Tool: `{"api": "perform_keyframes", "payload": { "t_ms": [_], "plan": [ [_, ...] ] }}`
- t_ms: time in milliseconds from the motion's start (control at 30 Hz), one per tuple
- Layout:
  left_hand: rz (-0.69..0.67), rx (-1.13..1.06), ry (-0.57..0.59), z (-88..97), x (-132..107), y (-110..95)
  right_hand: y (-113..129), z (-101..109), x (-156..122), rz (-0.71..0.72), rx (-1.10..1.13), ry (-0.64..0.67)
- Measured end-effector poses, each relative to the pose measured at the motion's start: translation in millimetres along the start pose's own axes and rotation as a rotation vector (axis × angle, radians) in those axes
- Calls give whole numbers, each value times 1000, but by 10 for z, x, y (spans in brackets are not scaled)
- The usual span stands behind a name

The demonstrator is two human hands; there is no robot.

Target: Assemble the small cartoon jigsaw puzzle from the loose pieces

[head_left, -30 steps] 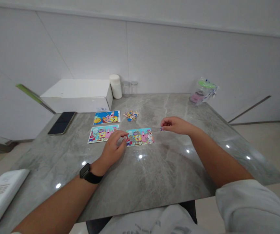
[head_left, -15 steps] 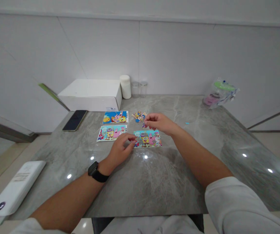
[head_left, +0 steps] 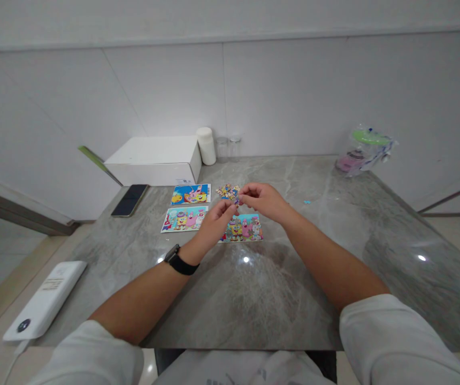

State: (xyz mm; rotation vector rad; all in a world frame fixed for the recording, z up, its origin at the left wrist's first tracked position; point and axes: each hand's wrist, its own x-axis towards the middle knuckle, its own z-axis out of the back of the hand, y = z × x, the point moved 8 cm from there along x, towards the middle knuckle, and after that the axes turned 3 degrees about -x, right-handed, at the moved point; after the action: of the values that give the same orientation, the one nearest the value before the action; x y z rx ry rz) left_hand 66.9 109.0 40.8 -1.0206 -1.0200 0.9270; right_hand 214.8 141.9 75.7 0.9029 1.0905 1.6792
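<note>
Head view: you are pinching a likely light, stiff piece [head_left: 237,201] by its edges, fingers of left hand [head_left: 215,223] and right hand [head_left: 264,200] both gripping it.

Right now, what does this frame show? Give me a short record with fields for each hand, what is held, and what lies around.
left hand: raised over the table, fingers pinching a small puzzle piece; black watch on the wrist
right hand: fingers pinching the same piece from the other side
under the hands: cartoon card, partly hidden by the left hand
beside it: near-left card, far-left card, pile of loose pieces, stray blue piece
surface: grey marble table
further off: phone, white box, two glass jars, plastic bag
</note>
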Motion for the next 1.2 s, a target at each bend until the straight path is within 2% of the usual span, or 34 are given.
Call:
{"api": "perform_keyframes", "payload": {
  "t_ms": [133,400,633,800,933,1067,1200],
  "plan": [
    [-56,1,-68,-69,39,78,-89,8,20,0,-61,-3],
    [-14,55,-106,52,70,379,-310,-156,106,-29,-82,62],
    [-21,117,-82,56,74,351,-352,-149,127,-20,-33,94],
    [-28,160,-71,48,64,333,-353,-140,126,-12,-83,97],
    [-35,207,8,20,98,298,-364,-126,128,-14,-159,117],
    [-10,343,134,45,170,301,-409,-89,140,-9,-229,119],
    [-108,560,133,157,229,270,-505,-82,151,-23,-325,128]
  ]
}}
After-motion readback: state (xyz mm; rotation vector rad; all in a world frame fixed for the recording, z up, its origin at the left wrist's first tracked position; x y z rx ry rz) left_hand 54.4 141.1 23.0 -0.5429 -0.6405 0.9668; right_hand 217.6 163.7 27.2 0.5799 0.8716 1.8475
